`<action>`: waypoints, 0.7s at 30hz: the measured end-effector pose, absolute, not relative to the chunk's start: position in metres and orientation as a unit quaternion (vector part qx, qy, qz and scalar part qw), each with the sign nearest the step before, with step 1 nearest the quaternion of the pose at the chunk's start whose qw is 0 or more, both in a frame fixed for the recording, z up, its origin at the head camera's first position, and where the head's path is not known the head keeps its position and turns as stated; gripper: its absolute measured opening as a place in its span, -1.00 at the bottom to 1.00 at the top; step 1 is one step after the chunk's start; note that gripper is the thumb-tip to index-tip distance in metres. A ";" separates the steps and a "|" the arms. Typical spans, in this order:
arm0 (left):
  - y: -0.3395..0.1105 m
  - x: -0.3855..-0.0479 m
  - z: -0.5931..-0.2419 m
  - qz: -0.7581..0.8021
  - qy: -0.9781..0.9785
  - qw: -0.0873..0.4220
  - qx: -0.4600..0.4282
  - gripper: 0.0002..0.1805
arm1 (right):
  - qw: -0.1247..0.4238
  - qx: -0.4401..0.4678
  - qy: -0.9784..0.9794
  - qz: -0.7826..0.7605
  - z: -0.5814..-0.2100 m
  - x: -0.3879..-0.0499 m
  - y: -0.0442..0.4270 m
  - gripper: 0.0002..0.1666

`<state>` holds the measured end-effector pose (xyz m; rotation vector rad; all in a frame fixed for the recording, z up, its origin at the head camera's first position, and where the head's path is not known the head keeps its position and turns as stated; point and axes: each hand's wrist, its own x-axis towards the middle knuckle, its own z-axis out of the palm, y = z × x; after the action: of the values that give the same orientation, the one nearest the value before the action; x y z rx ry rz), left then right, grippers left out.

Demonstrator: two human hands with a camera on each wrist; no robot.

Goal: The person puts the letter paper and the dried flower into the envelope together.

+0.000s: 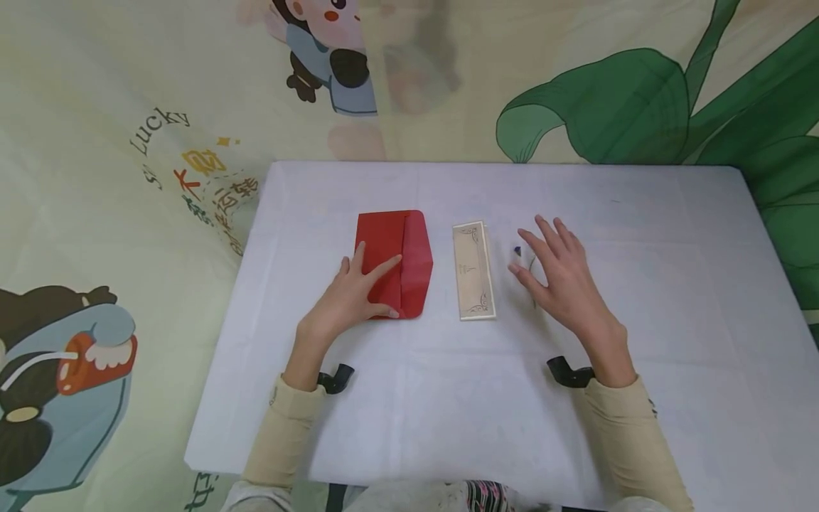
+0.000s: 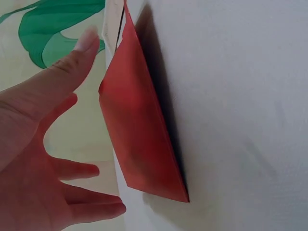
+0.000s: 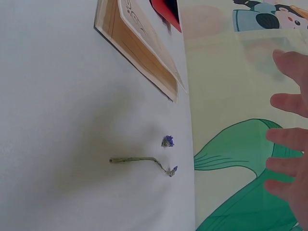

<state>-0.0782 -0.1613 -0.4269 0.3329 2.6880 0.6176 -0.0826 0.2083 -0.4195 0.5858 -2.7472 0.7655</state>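
Red envelope (image 1: pixel 387 238) lies left of centre on the desk (image 1: pixel 691 284), left hand (image 1: pixel 345 302) spread over it, right hand (image 1: pixel 566 277) splayed too! Left-wrist view: fingers unbent; light pressure should spare creases. Right-wrist view: fragile-looking sprig (image 3: pixel 137 159), best pinched gently.

The envelope (image 1: pixel 414 267) is red, the card (image 1: pixel 473 271) cream with scrollwork.

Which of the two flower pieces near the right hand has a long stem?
The stemmed piece, farther from the folded card: its stem bends near the purple tip. The other piece is just a short purple bloom.
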 end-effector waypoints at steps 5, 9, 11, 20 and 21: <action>-0.157 -0.076 -0.433 0.218 0.945 0.213 0.117 0.09 | 0.101 0.197 -0.940 0.261 -0.423 -0.082 0.206 -0.29; -0.155 -0.076 -0.434 0.202 0.948 0.215 0.122 0.07 | 0.092 0.199 -0.939 0.263 -0.425 -0.082 0.203 -0.30; -0.155 -0.076 -0.435 0.193 0.949 0.213 0.127 0.04 | 0.091 0.202 -0.938 0.265 -0.427 -0.082 0.201 -0.31; -0.153 -0.075 -0.434 0.191 0.949 0.213 0.130 -0.08 | 0.067 0.215 -0.932 0.284 -0.436 -0.079 0.191 -0.36; -0.153 -0.075 -0.433 0.195 0.948 0.215 0.128 -0.09 | 0.060 0.216 -0.931 0.289 -0.437 -0.079 0.189 -0.37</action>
<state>-0.0752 -0.1526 -0.4332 0.3552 2.6297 0.5413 -0.0789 0.1889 -0.4369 0.6541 -2.8174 0.8759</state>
